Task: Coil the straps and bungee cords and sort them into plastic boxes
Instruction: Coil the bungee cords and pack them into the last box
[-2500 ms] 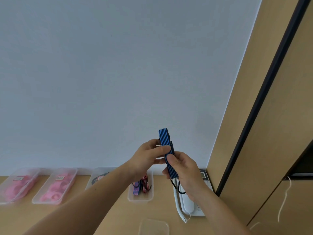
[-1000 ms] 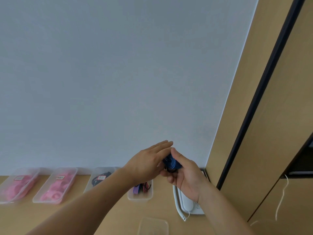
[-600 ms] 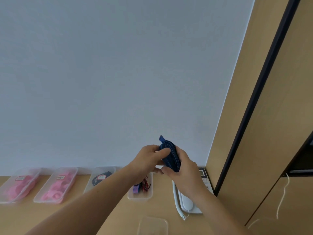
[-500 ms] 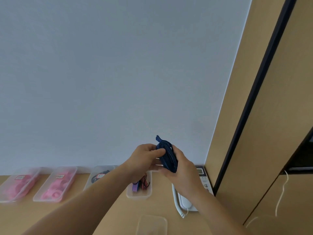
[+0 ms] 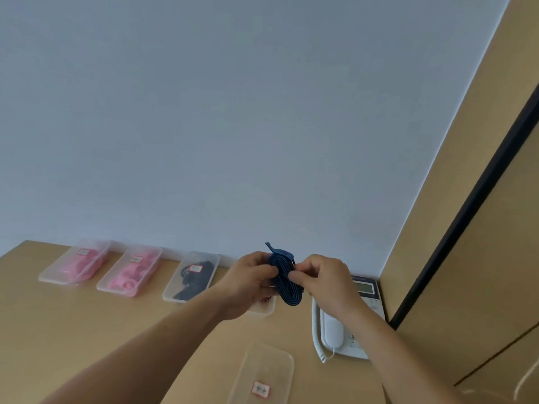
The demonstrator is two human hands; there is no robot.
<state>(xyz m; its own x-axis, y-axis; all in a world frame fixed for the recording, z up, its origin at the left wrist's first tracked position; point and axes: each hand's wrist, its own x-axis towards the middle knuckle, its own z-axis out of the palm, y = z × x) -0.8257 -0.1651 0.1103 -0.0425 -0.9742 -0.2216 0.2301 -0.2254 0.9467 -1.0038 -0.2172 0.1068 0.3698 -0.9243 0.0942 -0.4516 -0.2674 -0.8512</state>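
Wall: pale grey, filling most of the view.
Desk: wooden, running along the foot of the wall, with a wooden cabinet at its right.
Telephone: white, at the desk's right end, near the cabinet.
Row of boxes: four clear plastic ones along the wall. Two pink-filled boxes, then a dark-strap box, then a fourth box mostly hidden behind the hands.
Near box: clear, with a red-edged label (too blurred to read).
Left hand: fingers curled round the coil's left side.
Right hand: thumb and fingers pinching the coil's right side.
Blue strap: wound into an oval coil, held in the air above the desk between both hands, its loose end sticking up.
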